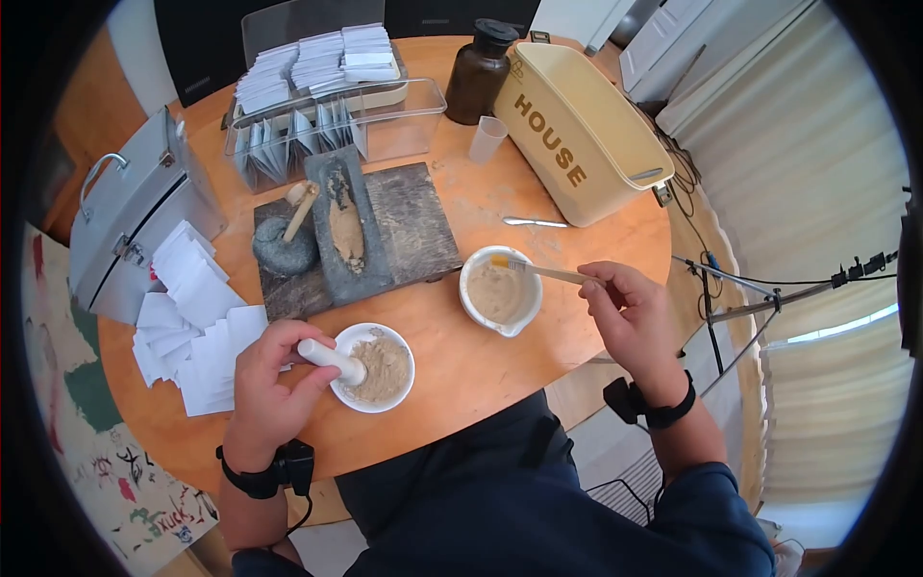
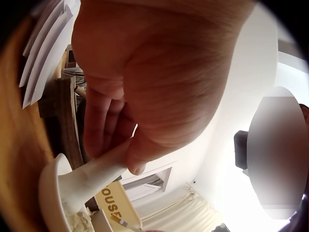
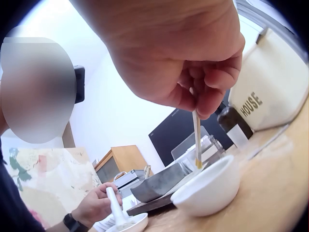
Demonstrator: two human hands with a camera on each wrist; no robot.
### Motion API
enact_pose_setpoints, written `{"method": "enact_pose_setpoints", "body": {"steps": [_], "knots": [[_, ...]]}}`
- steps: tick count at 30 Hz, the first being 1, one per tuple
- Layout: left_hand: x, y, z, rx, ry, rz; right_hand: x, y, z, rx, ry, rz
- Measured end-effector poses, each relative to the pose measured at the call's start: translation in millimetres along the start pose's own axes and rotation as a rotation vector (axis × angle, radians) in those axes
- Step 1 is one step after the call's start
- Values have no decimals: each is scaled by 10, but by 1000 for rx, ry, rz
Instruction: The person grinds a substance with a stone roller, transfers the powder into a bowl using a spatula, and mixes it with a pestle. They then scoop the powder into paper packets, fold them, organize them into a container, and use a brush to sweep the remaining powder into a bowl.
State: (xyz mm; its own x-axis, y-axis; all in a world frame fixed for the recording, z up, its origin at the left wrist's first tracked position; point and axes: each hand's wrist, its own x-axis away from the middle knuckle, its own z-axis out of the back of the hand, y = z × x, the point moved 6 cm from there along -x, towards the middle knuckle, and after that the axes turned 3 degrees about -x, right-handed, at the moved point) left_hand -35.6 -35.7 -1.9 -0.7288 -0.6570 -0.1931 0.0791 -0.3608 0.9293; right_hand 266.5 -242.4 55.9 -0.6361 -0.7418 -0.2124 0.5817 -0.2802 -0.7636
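My left hand [image 1: 272,380] grips a white pestle [image 1: 325,357], its fat end resting in the beige powder [image 1: 383,369] of a small white mortar [image 1: 386,404]. In the left wrist view the thumb and fingers pinch the pestle [image 2: 94,176] near its upper end. My right hand [image 1: 630,313] pinches the handle end of a flat brush [image 1: 553,273] between thumb and fingers. Its yellowish bristles overlap the far rim of a larger, spouted white mortar [image 1: 536,306] holding beige powder [image 1: 498,291]. From the right wrist, the brush [image 3: 197,137] points down behind that mortar's rim.
Beyond the mortars, a dark board [image 1: 413,212] bears a stone trough [image 1: 370,236] with powder and a round stone [image 1: 286,252]. White paper packets [image 1: 202,332] lie left, beside a metal case [image 1: 144,207]. A cream HOUSE bin [image 1: 567,125], brown bottle [image 1: 476,82] and spatula [image 1: 534,222] are farther back.
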Motion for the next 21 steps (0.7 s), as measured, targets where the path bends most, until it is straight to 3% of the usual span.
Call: {"method": "enact_pose_setpoints", "body": {"steps": [2, 4, 5, 9, 11, 15, 17, 19, 21], "knots": [[-7, 16, 0, -9, -7, -10, -5, 193, -30, -70, 25, -34], [-12, 40, 2, -19, -9, -29, -33, 208, 29, -101, 133, 86], [-10, 41, 8, -20, -6, -30, -51, 120, 22, 29, 47, 79], [-7, 51, 16, -48, -23, -36, 0, 95, 87, 32, 125, 152], [-10, 66, 21, -72, -40, -41, 31, 281, 86, -293, 151, -4], [-6, 80, -4, -75, -59, -56, -129, 79, -62, -306, 93, -23], [-1, 77, -18, -80, -71, -60, -298, -451, -273, 201, 52, 568], [-5, 79, -1, -69, -53, -63, -400, -738, -521, 379, 57, 861], [-8, 87, 3, -68, -55, -63, -567, -816, -772, 453, -5, 861]]}}
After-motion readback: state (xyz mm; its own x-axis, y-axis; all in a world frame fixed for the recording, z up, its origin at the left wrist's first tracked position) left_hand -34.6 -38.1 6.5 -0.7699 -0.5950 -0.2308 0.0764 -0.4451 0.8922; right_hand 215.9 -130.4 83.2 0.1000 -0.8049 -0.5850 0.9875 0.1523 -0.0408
